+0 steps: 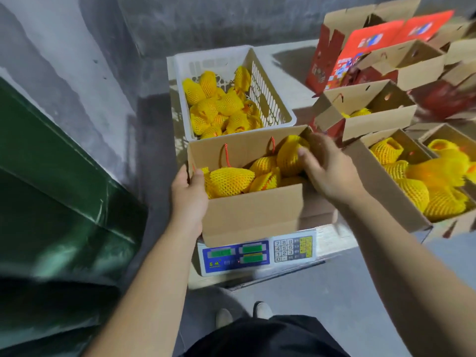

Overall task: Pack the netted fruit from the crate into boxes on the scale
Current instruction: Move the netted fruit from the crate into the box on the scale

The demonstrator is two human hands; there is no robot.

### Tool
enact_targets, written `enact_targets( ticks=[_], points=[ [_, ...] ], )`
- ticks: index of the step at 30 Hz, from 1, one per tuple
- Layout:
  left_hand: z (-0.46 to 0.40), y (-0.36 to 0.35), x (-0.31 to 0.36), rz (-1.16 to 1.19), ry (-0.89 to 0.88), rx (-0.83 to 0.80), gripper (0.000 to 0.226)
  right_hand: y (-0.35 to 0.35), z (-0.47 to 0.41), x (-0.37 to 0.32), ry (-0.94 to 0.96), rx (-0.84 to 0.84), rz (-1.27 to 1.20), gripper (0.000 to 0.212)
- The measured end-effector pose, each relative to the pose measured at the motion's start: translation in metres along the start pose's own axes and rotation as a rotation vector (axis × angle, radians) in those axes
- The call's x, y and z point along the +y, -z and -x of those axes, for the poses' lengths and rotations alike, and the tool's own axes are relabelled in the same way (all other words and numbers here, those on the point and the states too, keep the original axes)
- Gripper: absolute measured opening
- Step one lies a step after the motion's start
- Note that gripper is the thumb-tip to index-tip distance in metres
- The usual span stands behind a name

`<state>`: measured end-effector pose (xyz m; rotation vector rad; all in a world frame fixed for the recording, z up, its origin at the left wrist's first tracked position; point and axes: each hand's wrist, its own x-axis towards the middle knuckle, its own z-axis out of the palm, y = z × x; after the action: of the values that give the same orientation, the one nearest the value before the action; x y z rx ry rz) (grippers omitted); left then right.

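An open cardboard box [253, 215] with several yellow-netted fruit stands on the scale [257, 255]. My left hand [189, 199] grips the box's left wall, thumb hooked over the rim. At the box's right side, my right hand [327, 166] curls round a netted fruit [288, 155] at the far right corner. Behind the box sits the white plastic crate [270, 96], holding several more netted fruit [219, 106].
To the right, filled cardboard boxes [394, 191] of netted fruit stand close by, with empty folded boxes and red cartons [371, 39] behind them. A green tarpaulin-covered mass [51, 197] fills the left. My feet show below the scale on the grey floor.
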<state>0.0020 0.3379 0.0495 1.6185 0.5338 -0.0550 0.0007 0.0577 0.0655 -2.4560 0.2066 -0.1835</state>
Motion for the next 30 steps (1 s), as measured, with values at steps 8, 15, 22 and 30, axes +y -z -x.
enact_targets(
  ticks=[8,15,22,30],
  points=[
    [0.023,0.007,0.002,-0.182,-0.040,-0.048,0.058,0.024,0.003,0.021,0.230,-0.405,0.112,0.077],
    [0.048,0.026,-0.010,-0.390,-0.187,-0.066,0.064,0.024,0.035,0.007,0.288,-0.181,0.429,0.088],
    [0.075,0.040,-0.013,-0.404,-0.410,0.280,0.033,0.030,0.064,-0.025,0.445,-0.157,0.094,0.035],
    [0.094,0.041,-0.009,-0.373,-0.463,0.142,0.025,0.022,0.077,-0.032,0.516,-0.211,-0.088,0.029]
  ],
)
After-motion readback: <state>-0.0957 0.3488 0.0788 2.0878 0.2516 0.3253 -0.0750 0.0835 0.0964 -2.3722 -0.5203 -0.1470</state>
